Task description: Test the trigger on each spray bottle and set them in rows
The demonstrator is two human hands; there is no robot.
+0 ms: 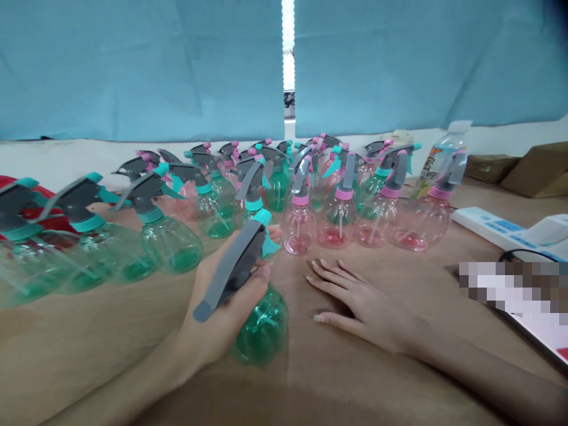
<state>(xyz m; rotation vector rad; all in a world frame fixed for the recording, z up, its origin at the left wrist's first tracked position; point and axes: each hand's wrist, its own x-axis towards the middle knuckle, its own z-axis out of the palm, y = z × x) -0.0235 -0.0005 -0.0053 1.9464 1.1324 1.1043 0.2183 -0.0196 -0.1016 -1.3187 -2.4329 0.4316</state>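
My left hand (226, 307) is closed around the neck of a green spray bottle (262, 328) with a grey and turquoise trigger head. Its clear green body shows below my fingers, close to the tabletop; whether it touches the wood I cannot tell. Palm down on the table, my right hand (359, 299) lies flat with fingers spread and holds nothing. Just beyond it stands a row of pink spray bottles (336, 228) with pink collars. More green spray bottles (173, 245) stand in a slanting row to the left.
Several more pink and green sprayers fill the back of the wooden table (310, 378). A labelled drink bottle (437, 157) stands at the back right. Nearer on that side are a white power strip (492, 228) and cardboard boxes (535, 171). Blue curtains (142, 71) hang behind.
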